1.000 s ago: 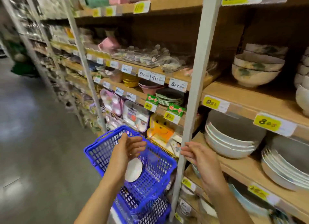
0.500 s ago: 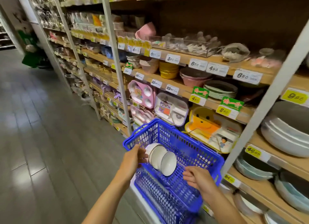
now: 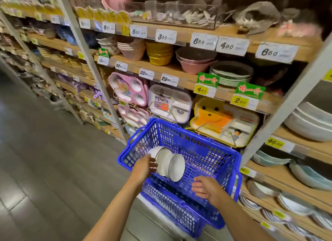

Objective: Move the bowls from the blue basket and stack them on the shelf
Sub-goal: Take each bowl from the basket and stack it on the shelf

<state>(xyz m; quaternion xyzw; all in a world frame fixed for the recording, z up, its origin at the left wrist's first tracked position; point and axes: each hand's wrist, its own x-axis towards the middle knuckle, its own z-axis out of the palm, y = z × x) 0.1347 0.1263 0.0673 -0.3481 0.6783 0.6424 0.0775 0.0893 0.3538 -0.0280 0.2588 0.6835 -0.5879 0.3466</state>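
A blue basket [image 3: 212, 151] stands in front of the shelves, on top of another blue basket. Inside it lies a nested row of white bowls [image 3: 169, 164] with dark rims, tipped on their sides with the openings facing right. My left hand [image 3: 143, 168] reaches in from the left, and its fingertips touch the leftmost bowl's side. My right hand [image 3: 204, 187] hovers over the basket floor to the right of the bowls, fingers loosely spread, holding nothing.
Wooden shelves [image 3: 179, 75] with price tags run along the right, packed with bowls, plates and children's trays. A grey upright post [image 3: 287, 104] stands just right of the basket. Stacked large white bowls [image 3: 309, 122] fill the right bay. Grey floor [image 3: 45, 160] lies left.
The view has swung left and down toward the basket. Both hands dropped from the shelf post into the basket; the left hand now touches the bowls, and the right hovers beside them.
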